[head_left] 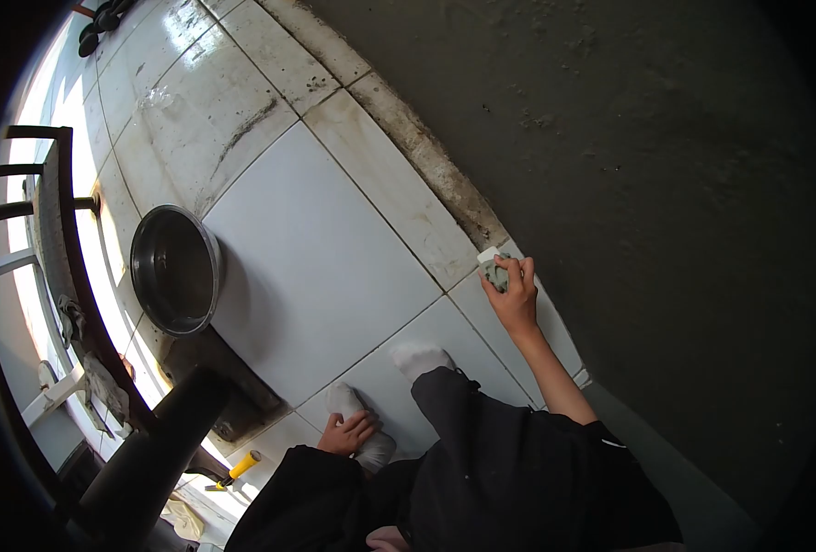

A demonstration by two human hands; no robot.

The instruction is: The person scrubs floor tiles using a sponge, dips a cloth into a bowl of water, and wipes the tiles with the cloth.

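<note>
At the edge of the tiled floor, my right hand (516, 299) is closed on a grey-green and white sponge (495, 273). The sponge presses on the border tile (477, 299), next to the wet grey surface. My left hand (348, 434) rests on my socked foot (374, 452), its bent fingers a little apart and no tool in them. My other foot, in a white sock (421, 357), stands on the pale floor tiles (321, 267).
A dark metal basin (176, 270) sits on the tiles to the left. Below it lies a yellow-handled tool (239, 468) near a thick black post (164, 442). A dark frame (58, 248) curves along the left side. The wet grey surface (666, 230) spans the right.
</note>
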